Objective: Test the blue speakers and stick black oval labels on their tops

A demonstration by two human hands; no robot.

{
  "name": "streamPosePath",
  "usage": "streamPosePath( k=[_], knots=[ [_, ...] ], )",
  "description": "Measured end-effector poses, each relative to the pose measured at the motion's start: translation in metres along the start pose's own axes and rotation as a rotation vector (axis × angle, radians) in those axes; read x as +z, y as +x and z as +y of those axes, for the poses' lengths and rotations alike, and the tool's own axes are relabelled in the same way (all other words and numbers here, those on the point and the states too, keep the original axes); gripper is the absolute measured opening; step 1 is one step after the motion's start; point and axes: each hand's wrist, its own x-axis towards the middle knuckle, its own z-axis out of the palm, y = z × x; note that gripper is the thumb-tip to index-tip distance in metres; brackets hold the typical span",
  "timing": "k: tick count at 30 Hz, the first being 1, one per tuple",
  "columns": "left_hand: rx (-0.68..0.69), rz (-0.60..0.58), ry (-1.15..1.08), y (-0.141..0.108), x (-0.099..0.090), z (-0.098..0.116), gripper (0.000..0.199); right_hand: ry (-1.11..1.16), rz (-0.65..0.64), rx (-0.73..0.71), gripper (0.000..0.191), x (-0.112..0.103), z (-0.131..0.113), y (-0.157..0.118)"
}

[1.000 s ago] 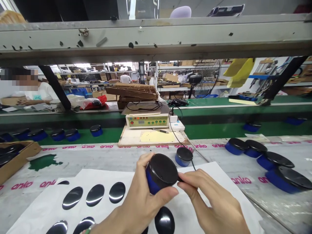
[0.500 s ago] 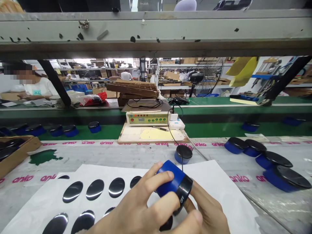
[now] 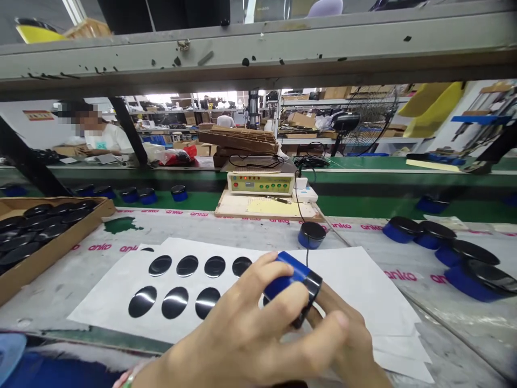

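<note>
A short blue cylinder with a black rim point(image 3: 293, 269) is tilted on its side between my two hands, above a white paper sheet. My left hand point(image 3: 250, 318) curls its fingers over the blue wall and black rim. Behind and below it, my right hand point(image 3: 349, 328) grips from the right, its fingertips mostly hidden. The white sheet point(image 3: 109, 302) carries rows of glossy black round stickers point(image 3: 174, 303), partly covered by my left hand. Just beyond my hands stands another blue cylinder with a black top point(image 3: 312, 235).
A cardboard box point(image 3: 60, 264) of black-topped pieces stands at left. Several blue cylinders point(image 3: 436, 235) sit at right, others along the green belt point(image 3: 202, 202). A control box point(image 3: 260, 183) with a cable is at the back. A shelf beam point(image 3: 242, 64) spans overhead; a person point(image 3: 107, 137) sits far left.
The view has swung left, bringing more of the cardboard box and sticker sheet into sight. Both hands still hold the cylinder, now turned slightly, and the "OFF" lettering is no longer readable.
</note>
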Motion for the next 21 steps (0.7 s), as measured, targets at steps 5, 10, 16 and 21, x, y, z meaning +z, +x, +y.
streamPosePath(
  k=[5, 10, 16, 21],
  knots=[
    [-0.002, -0.024, -0.027, -0.011, -0.004, -0.016, 0.024, -0.032, 0.010, -0.088, 0.025, -0.001, -0.007, 0.008],
    [-0.286, -0.164, -0.200, -0.021, 0.008, -0.043, 0.062, -0.149, -0.037, -0.114, 0.014, 0.006, -0.007, 0.031],
    [-0.610, -0.382, -0.290, -0.042, 0.029, -0.097, 0.057, -0.175, -0.047, -0.026, 0.018, 0.007, 0.003, 0.036],
    [-0.943, -0.386, -0.279, -0.062, 0.060, -0.157, 0.052, 0.016, 0.370, 0.390, 0.013, -0.035, 0.029, 0.028]
  ],
)
